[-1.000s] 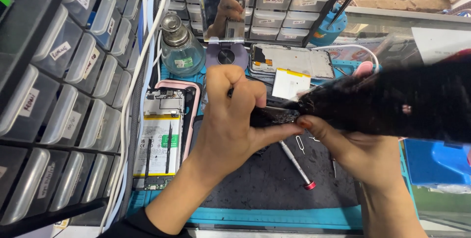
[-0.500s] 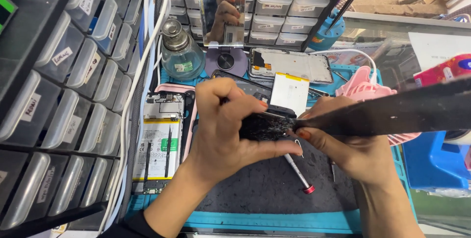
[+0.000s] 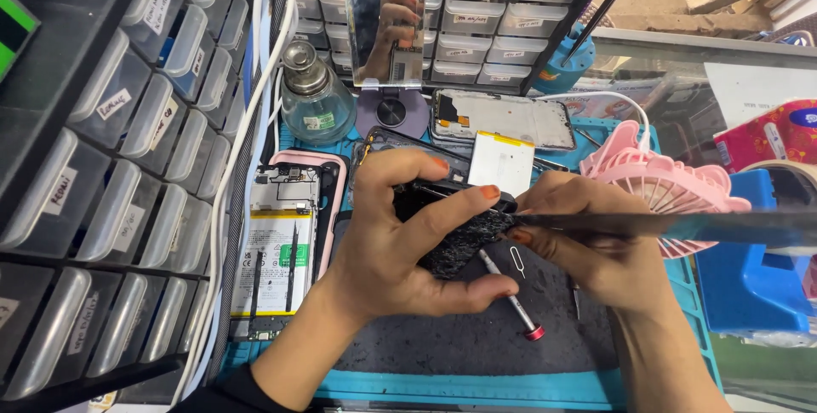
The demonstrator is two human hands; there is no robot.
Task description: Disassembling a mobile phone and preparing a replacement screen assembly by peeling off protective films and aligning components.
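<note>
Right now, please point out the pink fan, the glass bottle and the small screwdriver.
pink fan (image 3: 659,187): head view, on its front grille.
glass bottle (image 3: 317,111): head view, on its round body.
small screwdriver (image 3: 511,302): head view, on its shaft.

white labels on drawers (image 3: 61,191), yellow-green battery label (image 3: 274,251), red tissue pack (image 3: 770,134)

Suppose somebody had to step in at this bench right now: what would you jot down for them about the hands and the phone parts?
Left hand: grip closed on a dark phone part with a cracked black panel, held above the mat.
Right hand: pinches a thin dark tool, its tip at the part's right edge.
Nearby: opened phone with yellow battery on the left, screwdriver under the hands, pink fan on the right.
Panel not yet separated.
</note>
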